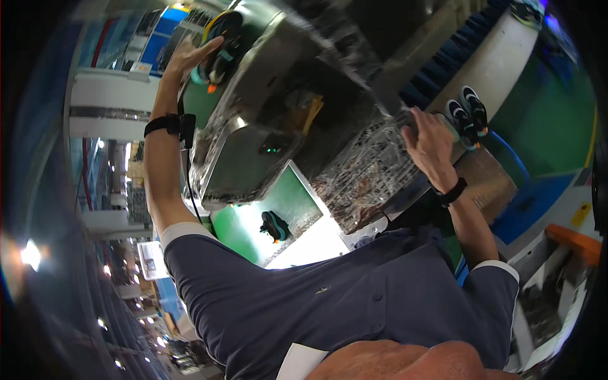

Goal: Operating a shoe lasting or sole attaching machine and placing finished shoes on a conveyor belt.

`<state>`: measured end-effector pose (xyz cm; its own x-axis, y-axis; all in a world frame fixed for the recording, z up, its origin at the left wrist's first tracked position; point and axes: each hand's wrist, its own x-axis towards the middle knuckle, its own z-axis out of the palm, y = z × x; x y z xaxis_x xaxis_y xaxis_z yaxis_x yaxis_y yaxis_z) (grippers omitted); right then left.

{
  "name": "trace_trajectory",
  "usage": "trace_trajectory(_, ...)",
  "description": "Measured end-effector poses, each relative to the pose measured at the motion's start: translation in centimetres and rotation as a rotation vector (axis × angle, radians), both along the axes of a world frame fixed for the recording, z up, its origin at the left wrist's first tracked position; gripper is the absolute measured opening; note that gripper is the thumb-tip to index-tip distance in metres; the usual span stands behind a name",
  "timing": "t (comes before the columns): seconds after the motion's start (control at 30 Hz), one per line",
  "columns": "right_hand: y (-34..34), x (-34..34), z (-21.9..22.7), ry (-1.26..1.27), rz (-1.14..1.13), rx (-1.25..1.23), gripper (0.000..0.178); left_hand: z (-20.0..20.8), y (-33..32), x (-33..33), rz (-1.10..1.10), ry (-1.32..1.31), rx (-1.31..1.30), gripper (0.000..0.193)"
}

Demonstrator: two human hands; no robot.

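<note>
A large machine [237, 168] with dark, shiny sides filled the middle of the scene, and crinkled, clear-looking wrap covered its near right part. A person stood on the near side with both arms spread around it, wearing a dark grey-blue shirt [316, 310] with white sleeve edges. At the far right, a pale bench [500, 57] curved away beside a green floor [551, 120]. A brown panel [484, 180] stood nearer on the right, and nearer again, by the right edge, was an orange bar [573, 244].

The left hand [188, 57] was raised at the far left, its thumb stretched to the right across dark footwear [221, 63] with teal and orange parts. Its other fingers were partly hidden, so I could not tell whether it gripped; nor was it clear whether this was one shoe or two. The right hand [432, 144] was open, palm down, with fingers slightly bent and thumb apart, at the right edge of the machine; contact there was unclear.

Just right of that hand sat a pair of black shoes [474, 113] with pale marks and orange tips. A single dark shoe [273, 226] lay between the machine and the person, on a brightly lit green surface [237, 231]. Each wrist wore a black band. Smallest were the green lights [272, 150] on the machine.
</note>
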<state>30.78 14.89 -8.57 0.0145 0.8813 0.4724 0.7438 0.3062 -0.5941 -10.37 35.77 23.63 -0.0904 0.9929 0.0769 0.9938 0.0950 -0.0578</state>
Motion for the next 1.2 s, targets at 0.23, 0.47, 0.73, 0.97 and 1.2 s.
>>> trace_trajectory(0.23,0.4,0.5,-0.4,0.065,0.002,0.045,0.035,-2.6,3.2,-1.6,0.083,-0.313,-0.224,0.096)
trace_trajectory(0.47,0.1,0.9,-0.4,-0.024,0.061,0.005,0.045,-3.5,-4.1,4.8,0.063,0.401,0.199,0.097)
trace_trajectory(0.73,-0.2,1.4,0.0,-0.057,0.146,0.008,0.048,-0.3,-18.9,10.0,-0.22,0.316,0.697,0.098)
trace_trajectory(0.97,-1.3,0.9,1.6,0.132,0.381,0.379,0.065,-5.8,-30.6,14.8,-0.269,-1.43,0.489,0.058)
trace_trajectory(1.2,-9.7,-3.8,5.3,0.318,0.945,0.338,0.076,-21.5,-32.5,18.8,0.4,-2.131,0.103,0.04)
